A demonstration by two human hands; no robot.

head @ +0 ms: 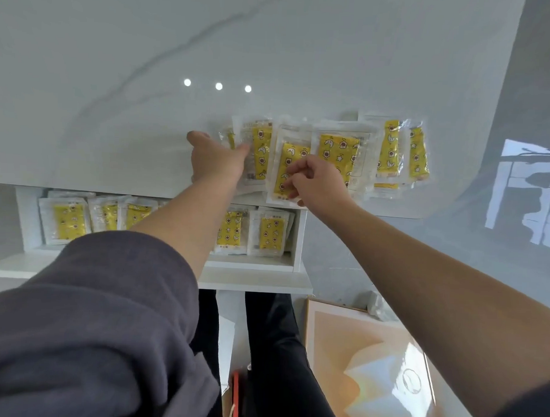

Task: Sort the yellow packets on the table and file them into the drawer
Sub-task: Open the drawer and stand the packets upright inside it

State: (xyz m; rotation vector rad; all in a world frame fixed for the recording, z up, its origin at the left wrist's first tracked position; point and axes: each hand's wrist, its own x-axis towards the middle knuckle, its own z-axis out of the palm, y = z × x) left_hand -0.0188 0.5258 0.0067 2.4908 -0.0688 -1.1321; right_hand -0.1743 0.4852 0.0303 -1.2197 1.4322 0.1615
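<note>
Desk: glossy white marble-look desk [116, 78], loads of bare top from 9 to 12 o'clock
Yellow packets: overlapping row of yellow packets [339, 151] at 1 o'clock, right by the near edge
Drawer: open drawer [250, 265] under that edge, filed packets [69, 221] standing inside
Left hand: left hand [217, 161] has its thumb spread onto the row's left end; fingers hidden, can't tell
Right hand: right hand [319, 183] fingers pinching the middle packet [289, 155], which overhangs the edge
Floor: framed picture [340, 341] at 5 o'clock

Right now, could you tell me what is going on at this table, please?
A person is sorting yellow packets spread on the white table. The left hand rests on the left end of the spread, while the right hand pinches one packet near the table's front edge. Below, the open drawer already holds a row of filed packets.
</note>
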